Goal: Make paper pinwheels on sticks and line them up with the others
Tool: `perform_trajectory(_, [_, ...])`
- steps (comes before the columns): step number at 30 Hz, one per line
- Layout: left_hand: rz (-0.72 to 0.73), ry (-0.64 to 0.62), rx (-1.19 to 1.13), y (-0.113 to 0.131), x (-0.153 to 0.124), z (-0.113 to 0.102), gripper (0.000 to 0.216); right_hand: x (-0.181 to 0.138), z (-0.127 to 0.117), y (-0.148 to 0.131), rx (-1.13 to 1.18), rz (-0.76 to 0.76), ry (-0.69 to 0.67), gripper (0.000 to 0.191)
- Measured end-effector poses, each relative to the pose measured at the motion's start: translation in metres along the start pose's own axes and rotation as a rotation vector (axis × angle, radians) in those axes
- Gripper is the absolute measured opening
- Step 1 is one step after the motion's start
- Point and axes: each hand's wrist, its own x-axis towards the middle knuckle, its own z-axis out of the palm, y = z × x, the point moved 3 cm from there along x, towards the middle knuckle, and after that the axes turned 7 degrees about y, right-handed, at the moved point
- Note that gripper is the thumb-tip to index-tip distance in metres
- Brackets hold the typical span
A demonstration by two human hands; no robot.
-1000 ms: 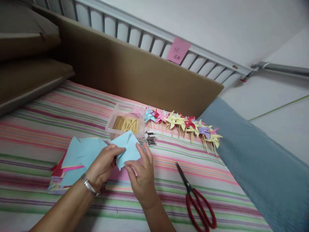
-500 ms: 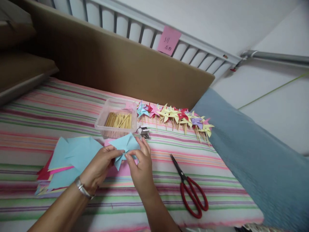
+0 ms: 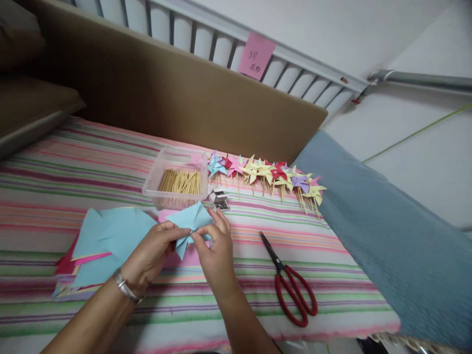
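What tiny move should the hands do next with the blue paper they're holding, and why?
I'd say the left hand should press its thumb on the middle of the blue paper before the right hand lets go. Fingers of both hands meet near there, and the paper looks bent in toward that spot, so it might spring open.

A striped cloth (image 3: 354, 302) carries a stack of coloured paper (image 3: 114, 228) at left and, farther back, a clear plastic box (image 3: 173, 202) beside a small packet (image 3: 219, 197). Paper pinwheels (image 3: 250, 170) lie far right, red-handled scissors (image 3: 280, 268) near right.
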Motion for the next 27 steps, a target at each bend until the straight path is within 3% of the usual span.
perform_trajectory(16, [-0.076,0.078,0.047,-0.0065,0.0015,0.0002,0.028,0.0028,0.0031,0.0056,-0.060,0.079,0.025,0.012])
perform_trajectory(27, [-0.067,0.029,0.032,-0.0061,0.0011,0.0002,0.030,0.0057,0.0033,0.0062,-0.027,0.144,0.014,0.012])
